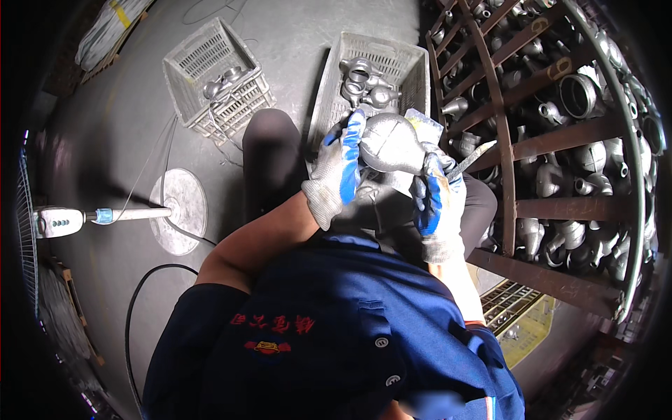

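A rounded grey metal casting (389,143) with a narrow neck is held up in front of me, over my lap. My left hand (339,164), in a white and blue coated glove, is closed around the casting's left side. At the neck end is my right hand (441,199), gloved the same way, its fingers curled. From it a flat, pointed metal tool (476,157), perhaps a file, sticks out to the right. The tool's grip is hidden in the glove. Just beyond the casting stands a grey plastic crate (323,105) with several metal castings (364,82) in it.
A second grey crate (183,115) with a few castings stands at the far left. On the right, a rusty steel rack cage (505,140) is full of castings. A fan's round base (183,220) and a black cable (133,308) lie left. A yellow crate (539,325) sits lower right.
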`<action>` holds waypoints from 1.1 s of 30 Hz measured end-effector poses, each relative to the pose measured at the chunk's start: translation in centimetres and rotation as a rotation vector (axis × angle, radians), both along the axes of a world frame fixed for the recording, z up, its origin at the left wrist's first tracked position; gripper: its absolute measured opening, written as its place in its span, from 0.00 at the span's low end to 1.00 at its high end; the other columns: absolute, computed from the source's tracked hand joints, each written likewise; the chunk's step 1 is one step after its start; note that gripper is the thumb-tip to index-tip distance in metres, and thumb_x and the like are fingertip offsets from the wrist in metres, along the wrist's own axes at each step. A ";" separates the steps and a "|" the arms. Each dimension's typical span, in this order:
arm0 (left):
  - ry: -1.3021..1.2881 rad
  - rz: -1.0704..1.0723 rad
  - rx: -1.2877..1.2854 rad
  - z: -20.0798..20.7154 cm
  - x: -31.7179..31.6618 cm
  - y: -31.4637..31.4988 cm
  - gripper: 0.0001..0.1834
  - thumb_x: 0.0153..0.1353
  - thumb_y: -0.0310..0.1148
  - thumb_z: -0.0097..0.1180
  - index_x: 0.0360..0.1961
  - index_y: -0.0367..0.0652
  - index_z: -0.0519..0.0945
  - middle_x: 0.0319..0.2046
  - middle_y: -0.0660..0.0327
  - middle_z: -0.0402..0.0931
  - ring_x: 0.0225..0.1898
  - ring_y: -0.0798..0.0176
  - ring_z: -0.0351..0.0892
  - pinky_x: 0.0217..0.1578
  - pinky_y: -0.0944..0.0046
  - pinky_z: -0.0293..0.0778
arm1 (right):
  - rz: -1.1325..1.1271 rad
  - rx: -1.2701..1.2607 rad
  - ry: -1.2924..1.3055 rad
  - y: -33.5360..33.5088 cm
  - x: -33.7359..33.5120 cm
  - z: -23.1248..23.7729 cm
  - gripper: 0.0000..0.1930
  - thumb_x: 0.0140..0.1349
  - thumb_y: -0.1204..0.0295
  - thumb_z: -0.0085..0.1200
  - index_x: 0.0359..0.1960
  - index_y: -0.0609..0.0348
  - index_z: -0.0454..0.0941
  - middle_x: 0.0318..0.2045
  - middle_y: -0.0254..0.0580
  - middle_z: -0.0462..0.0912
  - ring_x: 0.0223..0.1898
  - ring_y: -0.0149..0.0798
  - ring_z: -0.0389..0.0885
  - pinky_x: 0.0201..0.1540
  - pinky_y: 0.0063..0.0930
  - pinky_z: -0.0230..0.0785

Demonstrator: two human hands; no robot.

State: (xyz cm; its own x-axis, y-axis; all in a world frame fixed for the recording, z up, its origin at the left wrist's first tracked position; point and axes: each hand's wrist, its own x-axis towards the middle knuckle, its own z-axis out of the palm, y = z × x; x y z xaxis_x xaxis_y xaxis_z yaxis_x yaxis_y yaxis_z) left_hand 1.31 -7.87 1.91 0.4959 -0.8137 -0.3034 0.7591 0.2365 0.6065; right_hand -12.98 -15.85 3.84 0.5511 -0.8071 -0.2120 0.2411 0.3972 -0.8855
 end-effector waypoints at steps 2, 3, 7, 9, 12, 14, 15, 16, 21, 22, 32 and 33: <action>0.050 0.005 0.021 0.3 -0.4 0.1 0.23 0.62 0.36 0.53 0.57 0.44 0.64 0.47 0.57 0.72 0.43 0.65 0.76 0.41 0.66 0.77 | -0.019 0.025 -0.013 -0.3 0.1 -0.2 0.11 0.62 0.73 0.51 0.45 0.60 0.73 0.20 0.28 0.70 0.14 0.20 0.63 0.13 0.13 0.51; -0.272 0.008 -0.051 0.3 -0.8 0.2 0.25 0.61 0.34 0.55 0.58 0.45 0.63 0.47 0.59 0.71 0.43 0.66 0.76 0.40 0.67 0.77 | -0.020 0.025 -0.014 -0.5 0.1 -0.4 0.11 0.62 0.73 0.51 0.45 0.60 0.73 0.20 0.28 0.70 0.14 0.20 0.63 0.13 0.13 0.51; -0.340 -0.005 0.067 0.2 -2.5 0.5 0.24 0.59 0.28 0.56 0.56 0.39 0.64 0.46 0.58 0.72 0.45 0.64 0.75 0.44 0.67 0.74 | -0.016 0.065 -0.089 -0.8 0.1 -0.8 0.09 0.62 0.73 0.51 0.44 0.55 0.73 0.20 0.26 0.70 0.15 0.19 0.62 0.14 0.12 0.51; -0.231 -0.009 -0.003 0.2 -2.5 0.1 0.25 0.57 0.25 0.57 0.55 0.37 0.65 0.46 0.57 0.72 0.45 0.63 0.75 0.46 0.67 0.73 | -0.040 0.025 -0.066 -0.7 0.1 -1.0 0.09 0.62 0.73 0.51 0.44 0.55 0.73 0.20 0.26 0.69 0.15 0.19 0.62 0.14 0.12 0.51; -0.272 0.005 -0.043 0.5 -2.3 0.0 0.28 0.55 0.24 0.59 0.56 0.37 0.63 0.46 0.58 0.72 0.44 0.64 0.74 0.45 0.67 0.73 | -0.013 0.103 -0.116 -0.6 -0.2 -1.2 0.11 0.62 0.74 0.49 0.46 0.59 0.71 0.21 0.28 0.69 0.16 0.21 0.62 0.14 0.12 0.54; -0.340 -0.021 0.036 0.6 -2.1 0.2 0.30 0.53 0.22 0.59 0.56 0.37 0.62 0.46 0.58 0.71 0.45 0.65 0.74 0.45 0.66 0.73 | 0.005 0.147 -0.155 -0.7 -0.2 -1.2 0.13 0.63 0.74 0.48 0.49 0.62 0.69 0.22 0.30 0.69 0.17 0.21 0.63 0.15 0.11 0.56; -0.363 -0.031 0.063 0.6 -2.0 0.3 0.31 0.53 0.21 0.60 0.57 0.37 0.61 0.46 0.58 0.71 0.45 0.65 0.74 0.45 0.66 0.73 | -0.001 0.161 -0.169 -0.7 -0.2 -1.2 0.10 0.62 0.74 0.49 0.45 0.60 0.70 0.21 0.28 0.69 0.16 0.21 0.62 0.15 0.12 0.54; -0.355 -0.041 0.050 0.5 -2.0 0.4 0.33 0.51 0.21 0.61 0.57 0.37 0.60 0.46 0.57 0.71 0.46 0.64 0.73 0.46 0.66 0.73 | -0.013 0.175 -0.174 -0.7 -0.2 -1.2 0.07 0.61 0.74 0.51 0.41 0.59 0.72 0.21 0.27 0.69 0.15 0.22 0.62 0.14 0.13 0.52; -0.286 -0.058 -0.104 0.0 -1.9 0.5 0.39 0.49 0.20 0.62 0.60 0.37 0.56 0.47 0.55 0.70 0.48 0.63 0.72 0.47 0.64 0.73 | 0.012 0.136 -0.166 -0.7 -0.3 -1.0 0.05 0.62 0.74 0.50 0.39 0.58 0.72 0.20 0.27 0.67 0.15 0.21 0.62 0.15 0.13 0.51; -0.240 -0.068 -0.110 0.0 -1.8 0.5 0.40 0.49 0.20 0.62 0.61 0.37 0.54 0.49 0.54 0.69 0.50 0.61 0.71 0.48 0.63 0.72 | -0.005 0.115 -0.130 -0.7 -0.3 -1.0 0.05 0.62 0.74 0.50 0.39 0.58 0.72 0.20 0.27 0.67 0.15 0.21 0.62 0.15 0.13 0.52; -0.311 -0.246 -0.238 1.1 0.5 2.0 0.31 0.58 0.19 0.48 0.63 0.31 0.54 0.60 0.50 0.59 0.62 0.57 0.60 0.61 0.61 0.58 | 0.013 0.135 -0.178 -1.5 -0.6 -0.5 0.06 0.61 0.74 0.51 0.40 0.58 0.72 0.19 0.27 0.67 0.15 0.21 0.62 0.13 0.12 0.51; -0.298 -0.289 -0.301 0.8 0.8 2.3 0.31 0.59 0.20 0.48 0.63 0.31 0.54 0.61 0.50 0.58 0.63 0.57 0.58 0.63 0.61 0.57 | -0.014 0.110 -0.138 -1.6 -0.7 -0.3 0.07 0.61 0.74 0.51 0.41 0.59 0.73 0.19 0.27 0.68 0.15 0.20 0.62 0.13 0.12 0.51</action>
